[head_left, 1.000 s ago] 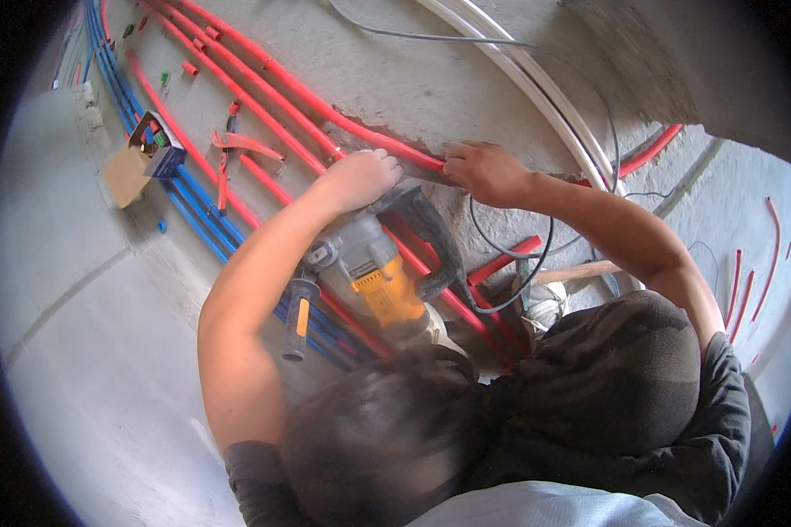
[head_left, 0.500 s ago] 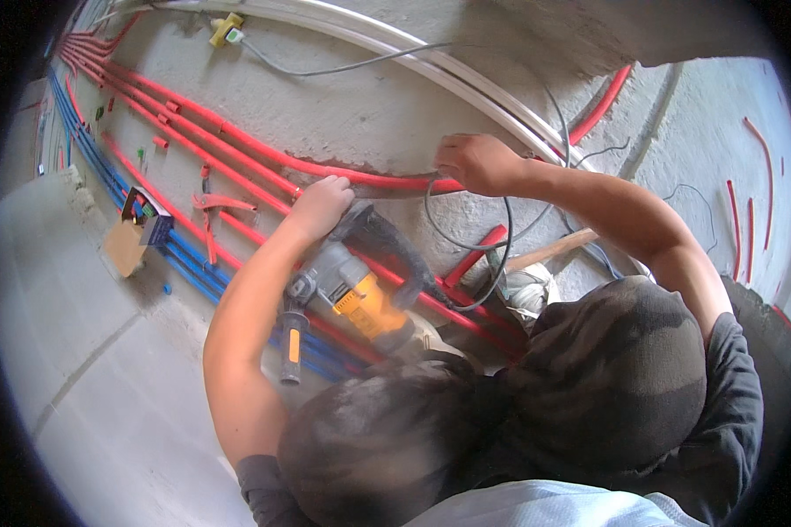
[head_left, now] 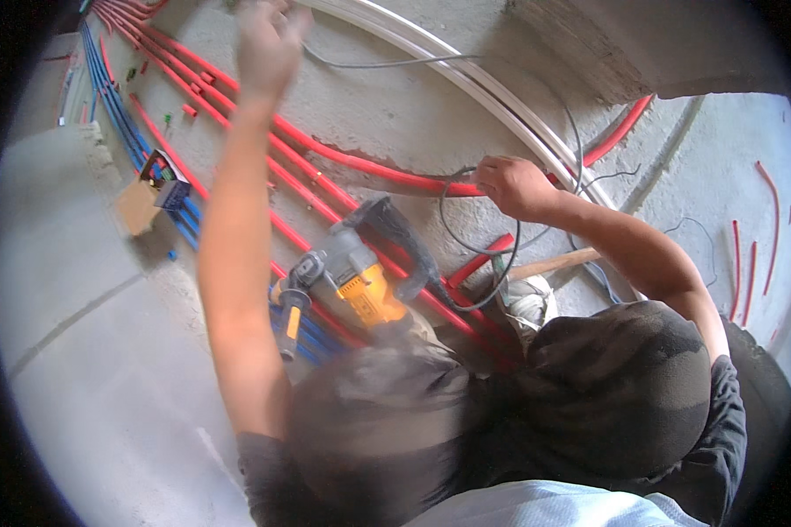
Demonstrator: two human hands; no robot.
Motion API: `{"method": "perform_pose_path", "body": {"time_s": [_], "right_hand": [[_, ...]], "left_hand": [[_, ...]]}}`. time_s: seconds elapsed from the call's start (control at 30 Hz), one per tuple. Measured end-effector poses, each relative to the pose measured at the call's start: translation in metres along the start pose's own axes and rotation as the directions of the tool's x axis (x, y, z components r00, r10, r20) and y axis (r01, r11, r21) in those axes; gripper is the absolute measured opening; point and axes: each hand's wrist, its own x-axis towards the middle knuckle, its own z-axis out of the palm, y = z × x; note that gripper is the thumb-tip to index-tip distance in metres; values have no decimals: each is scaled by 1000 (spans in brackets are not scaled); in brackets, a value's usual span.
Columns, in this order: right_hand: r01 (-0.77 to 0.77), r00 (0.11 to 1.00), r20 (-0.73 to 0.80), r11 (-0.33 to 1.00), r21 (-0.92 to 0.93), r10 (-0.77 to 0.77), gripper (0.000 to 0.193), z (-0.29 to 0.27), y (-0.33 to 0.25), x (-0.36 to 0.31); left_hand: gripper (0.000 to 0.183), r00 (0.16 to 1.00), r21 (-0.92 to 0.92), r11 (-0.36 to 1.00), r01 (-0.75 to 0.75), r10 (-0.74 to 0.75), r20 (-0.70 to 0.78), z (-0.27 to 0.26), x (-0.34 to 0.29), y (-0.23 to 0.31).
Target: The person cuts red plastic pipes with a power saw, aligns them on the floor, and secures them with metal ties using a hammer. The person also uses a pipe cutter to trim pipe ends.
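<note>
My right hand (head_left: 516, 187) has its fingers closed on a long red pipe (head_left: 373, 170) that runs along the concrete floor. A loop of grey cable passes beside that hand. My left hand (head_left: 270, 54) is stretched far out at the top, smeared by motion. It is nearest the end of a grey cord (head_left: 395, 63), and its fingers are too blurred to read. Between my arms lies a yellow and grey power drill (head_left: 369, 294) with a black rear handle and a side grip. It rests over several red pipes, in front of my knees.
White pipes (head_left: 492, 98) curve across the far floor. Blue pipes (head_left: 114, 110) run along the left, beside an open box of small parts (head_left: 169, 189). A hammer with a wooden handle (head_left: 558, 263) and a white bundle (head_left: 532, 306) lie right of the drill.
My left hand has left the red pipe near the drill and reached far forward toward the grey cord. My right hand has come down onto the red pipe. The view has shifted slightly.
</note>
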Motion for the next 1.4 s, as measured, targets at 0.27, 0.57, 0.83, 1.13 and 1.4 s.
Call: {"method": "perform_pose_path", "body": {"time_s": [0.27, 0.57, 0.83, 1.13, 1.4], "right_hand": [[55, 980, 195, 997, -49, -45, 25, 51, -13, 84], [-145, 917, 351, 979, -145, 188, 30, 64, -44, 154], [-173, 892, 372, 955, -239, 255, 36, 51, -62, 155], [-213, 945, 271, 974, 79, 184, 29, 64, -33, 142], [-495, 843, 482, 692, 525, 237, 44, 57, -62, 71]], "left_hand": [[33, 635, 343, 864, 369, -504, 585, 12, -192, -45], [45, 521, 490, 782, 386, -623, 584, 27, -177, -29], [50, 350, 692, 607, 390, -793, 499, 41, -152, -13], [39, 492, 535, 688, 491, -726, 481, 22, -181, -19], [49, 580, 646, 642, 413, -732, 358, -120, -240, 65]]}}
